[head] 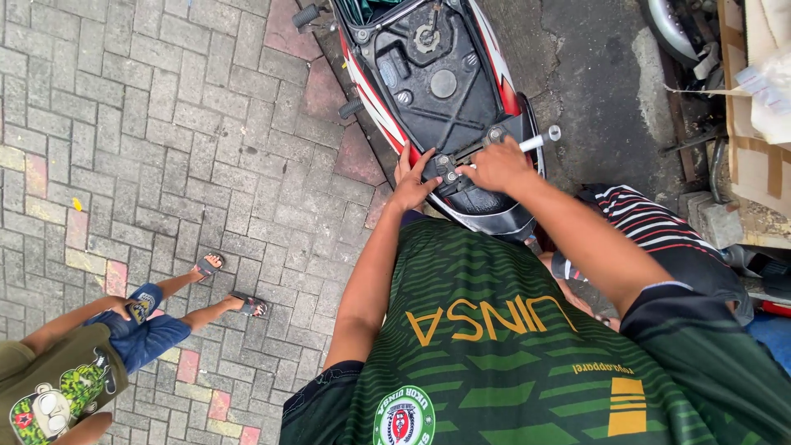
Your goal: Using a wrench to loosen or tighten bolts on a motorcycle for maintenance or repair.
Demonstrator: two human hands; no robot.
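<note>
At the rear of the open scooter (pixel 441 91) w/ seat off, left hand (pixel 409 185) lay fingers spread on a bolt bracket (pixel 451 165) to steady it, while right hand (pixel 498 165) closed round a silver-handled wrench (pixel 540 138) there; a bystander's sandalled feet (pixel 231 284) were well left of scooter.

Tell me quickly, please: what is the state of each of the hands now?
Left hand: open, fingers spread on the rear bracket of the scooter.
Right hand: closed around a tool with a silver handle.
</note>
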